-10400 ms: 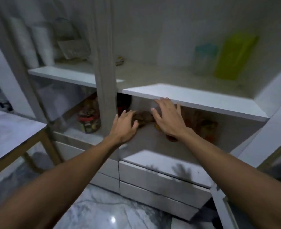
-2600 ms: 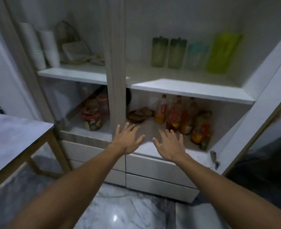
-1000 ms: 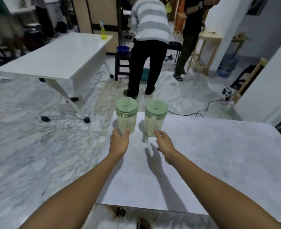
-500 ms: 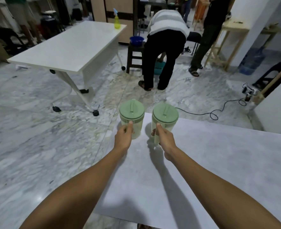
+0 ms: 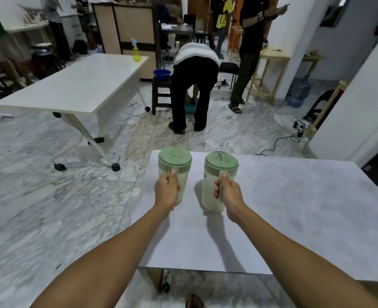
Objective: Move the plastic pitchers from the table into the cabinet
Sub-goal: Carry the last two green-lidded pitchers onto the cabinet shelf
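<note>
Two pitchers are now held by their handles, ready to be carried off.

One grey bench [image 5: 294, 207] fills the lower right of the frame. Two green pitchers stand near its upper left corner: the left pitcher [image 5: 175, 161] and the right pitcher [image 5: 221, 167]. Half a second ago they were only being touched. Now the left hand [image 5: 167, 192] and right hand [image 5: 229, 193] have fingers curled round the handles, so lifting can start. No cabinet is seen.

Dim indoor light from above and behind throws long forearm shadows across the grey table [image 5: 294, 207], while wide-angle bending and soft blur mar the edges
</note>
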